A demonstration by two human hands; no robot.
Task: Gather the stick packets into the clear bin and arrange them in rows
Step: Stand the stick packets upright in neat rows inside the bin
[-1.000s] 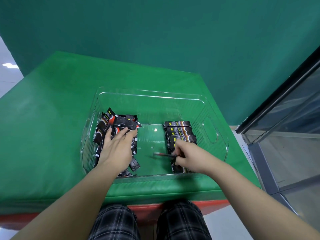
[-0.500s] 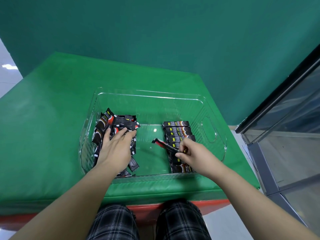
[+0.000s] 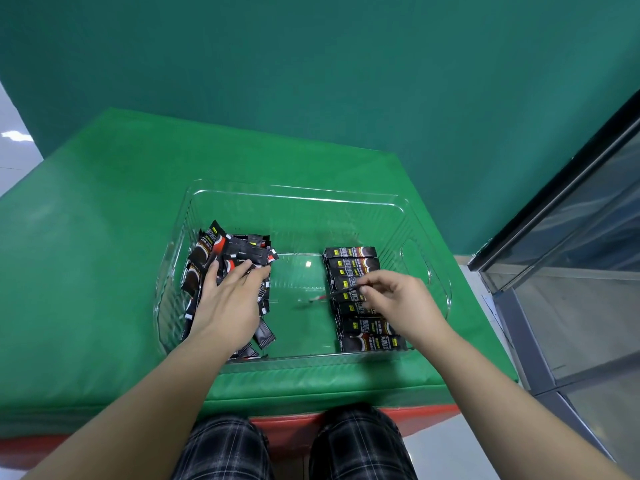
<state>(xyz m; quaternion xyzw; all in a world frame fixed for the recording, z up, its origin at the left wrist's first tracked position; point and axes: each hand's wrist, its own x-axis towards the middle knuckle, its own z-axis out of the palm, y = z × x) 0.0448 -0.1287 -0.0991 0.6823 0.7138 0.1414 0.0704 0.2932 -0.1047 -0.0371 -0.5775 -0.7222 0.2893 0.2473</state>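
Even bright overhead light, small glare spot on clear bin floor, soft shadows, wide-angle bowing at edges, slightly soft img

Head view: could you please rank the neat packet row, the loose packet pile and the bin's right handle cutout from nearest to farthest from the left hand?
1. Loose packet pile: under the left hand.
2. Neat packet row: right side of bin.
3. Handle cutout: bin's right wall.

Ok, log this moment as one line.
left hand: rests on loose packets | right hand: pinches one packet above row | clear bin
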